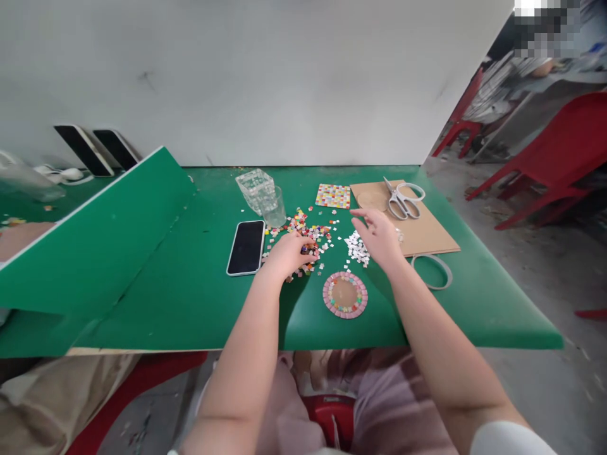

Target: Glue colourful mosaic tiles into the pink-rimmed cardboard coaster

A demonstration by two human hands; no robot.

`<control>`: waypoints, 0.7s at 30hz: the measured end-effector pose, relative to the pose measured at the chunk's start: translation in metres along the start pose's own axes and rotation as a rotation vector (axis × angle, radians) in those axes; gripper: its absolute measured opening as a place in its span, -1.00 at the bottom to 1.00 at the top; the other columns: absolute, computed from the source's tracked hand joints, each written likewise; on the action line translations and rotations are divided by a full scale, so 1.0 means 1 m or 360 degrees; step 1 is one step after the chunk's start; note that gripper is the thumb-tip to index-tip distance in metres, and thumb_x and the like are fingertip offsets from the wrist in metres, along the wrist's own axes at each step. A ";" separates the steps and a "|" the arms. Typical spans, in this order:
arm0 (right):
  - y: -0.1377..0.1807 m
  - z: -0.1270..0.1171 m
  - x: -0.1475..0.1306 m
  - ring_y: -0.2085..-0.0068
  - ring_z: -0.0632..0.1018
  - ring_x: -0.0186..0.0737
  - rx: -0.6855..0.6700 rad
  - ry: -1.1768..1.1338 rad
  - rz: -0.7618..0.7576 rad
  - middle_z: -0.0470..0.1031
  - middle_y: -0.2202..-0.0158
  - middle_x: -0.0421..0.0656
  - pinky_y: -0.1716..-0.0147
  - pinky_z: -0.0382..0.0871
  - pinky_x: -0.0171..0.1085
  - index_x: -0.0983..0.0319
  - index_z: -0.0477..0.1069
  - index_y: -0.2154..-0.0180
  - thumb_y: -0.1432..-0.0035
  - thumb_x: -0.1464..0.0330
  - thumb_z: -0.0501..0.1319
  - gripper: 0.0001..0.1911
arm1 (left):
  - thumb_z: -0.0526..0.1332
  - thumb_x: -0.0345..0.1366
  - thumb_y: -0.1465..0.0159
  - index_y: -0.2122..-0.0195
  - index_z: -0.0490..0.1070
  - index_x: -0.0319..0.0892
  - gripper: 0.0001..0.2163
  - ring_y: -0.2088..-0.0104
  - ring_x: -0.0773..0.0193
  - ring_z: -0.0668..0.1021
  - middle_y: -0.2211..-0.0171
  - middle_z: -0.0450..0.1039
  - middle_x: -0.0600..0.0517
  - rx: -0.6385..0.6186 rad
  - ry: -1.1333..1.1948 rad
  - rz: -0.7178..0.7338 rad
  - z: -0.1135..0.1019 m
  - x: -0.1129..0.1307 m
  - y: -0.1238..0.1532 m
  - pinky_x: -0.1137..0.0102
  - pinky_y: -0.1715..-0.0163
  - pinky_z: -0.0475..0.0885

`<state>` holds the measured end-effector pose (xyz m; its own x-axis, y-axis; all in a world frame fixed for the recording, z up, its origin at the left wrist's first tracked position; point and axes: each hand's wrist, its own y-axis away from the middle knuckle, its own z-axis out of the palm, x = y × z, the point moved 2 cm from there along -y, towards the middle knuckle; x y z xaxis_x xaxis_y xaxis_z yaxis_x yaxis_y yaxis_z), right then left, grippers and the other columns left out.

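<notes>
My left hand (284, 254) reaches into a loose pile of small colourful mosaic tiles (300, 221). Its thumb and fingers are curved and apart, with tiles showing between them. Over the right side of a heap of white tiles (356, 249) hovers my right hand (379, 237), its fingers apart and nothing visible in them. Nearer to me lies a round cardboard disc (344, 294). Pink tiles line its outer edge, with a ring of mixed-colour tiles inside and bare brown card in the middle.
A phone (246, 248), a clear cup (274, 208) and a clear textured container (253, 184) stand left. Behind are a sheet of coloured tiles (332, 196), scissors (403, 201) and cardboard (427, 230). A tape roll (446, 272) lies right; a green divider (109, 234) rises left.
</notes>
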<state>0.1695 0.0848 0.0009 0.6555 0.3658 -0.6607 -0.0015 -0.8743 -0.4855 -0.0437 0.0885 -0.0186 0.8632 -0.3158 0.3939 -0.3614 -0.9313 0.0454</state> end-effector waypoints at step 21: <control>0.022 0.067 0.000 0.19 0.42 -0.14 -0.0691 0.0112 -0.0370 0.51 0.31 -0.11 0.13 0.33 -0.16 0.20 0.52 0.33 -0.10 0.55 0.05 -0.71 | 0.05 -0.46 -0.22 0.21 0.50 -0.14 -0.74 0.16 0.26 0.52 0.19 0.53 0.03 0.0435 0.0215 -0.0015 -0.002 -0.016 0.003 0.34 0.08 0.39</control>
<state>0.1188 0.0873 -0.0477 0.6505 0.5577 -0.5155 0.4557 -0.8297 -0.3225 -0.0593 0.0912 -0.0231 0.8048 -0.2967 0.5140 -0.2293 -0.9543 -0.1919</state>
